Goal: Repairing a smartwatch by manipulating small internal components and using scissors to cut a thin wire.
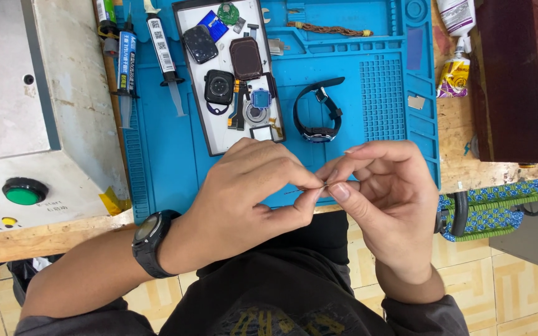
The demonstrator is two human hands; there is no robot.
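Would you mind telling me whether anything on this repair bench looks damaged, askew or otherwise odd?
Nothing looks spilled. The smartwatches on the white tray lie opened up, screens and parts loose, and the yellow tube at the bench edge is crumpled. Both hands, left hand and right hand, pinch a thin metal pin.

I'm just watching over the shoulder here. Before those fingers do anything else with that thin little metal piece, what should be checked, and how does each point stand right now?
1. Thin metal piece pinched in both grips: ok, left hand and right hand meet on it.
2. Which end of the piece points where: cannot tell, too small.
3. Hands held over the blue mat, so a dropped piece may land there: not ok, they sit at its front edge, partly over the lap.
4. Parts kept inside the white tray: ok.
5. Black strapped watch apart from the hands: ok, lying on the mat.
6. Syringes away from the fingers: ok, at the mat's far left.
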